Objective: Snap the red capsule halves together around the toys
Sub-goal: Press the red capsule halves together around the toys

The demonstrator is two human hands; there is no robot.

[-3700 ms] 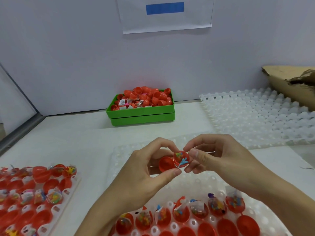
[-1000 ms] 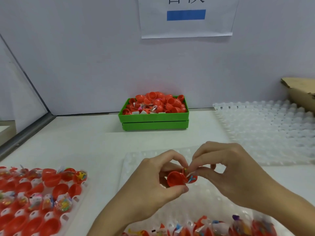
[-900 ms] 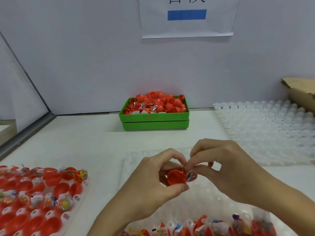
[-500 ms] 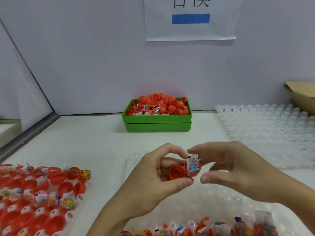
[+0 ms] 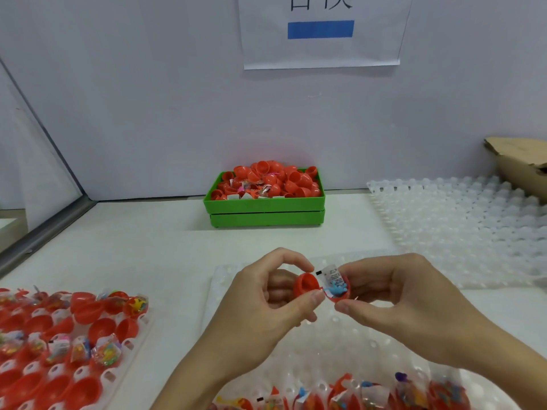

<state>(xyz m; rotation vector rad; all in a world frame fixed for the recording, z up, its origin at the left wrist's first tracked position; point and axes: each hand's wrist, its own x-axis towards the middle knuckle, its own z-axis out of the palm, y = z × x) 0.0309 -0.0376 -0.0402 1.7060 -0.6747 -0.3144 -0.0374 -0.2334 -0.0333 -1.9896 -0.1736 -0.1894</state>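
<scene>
Now left grip (image 5: 266, 303) pinches the empty half (image 5: 306, 284), right grip (image 5: 405, 300) the toy-filled half (image 5: 340, 287), rims facing.

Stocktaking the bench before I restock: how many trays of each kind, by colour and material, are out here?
Green tray of red halves: 1
White tray with red halves, at left: 1
Clear dimpled trays, one under the hands, one at right: 2
Total: 4

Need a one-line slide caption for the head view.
Left hand holds an empty red capsule half beside the toy-filled half pinched in the right hand.
</scene>
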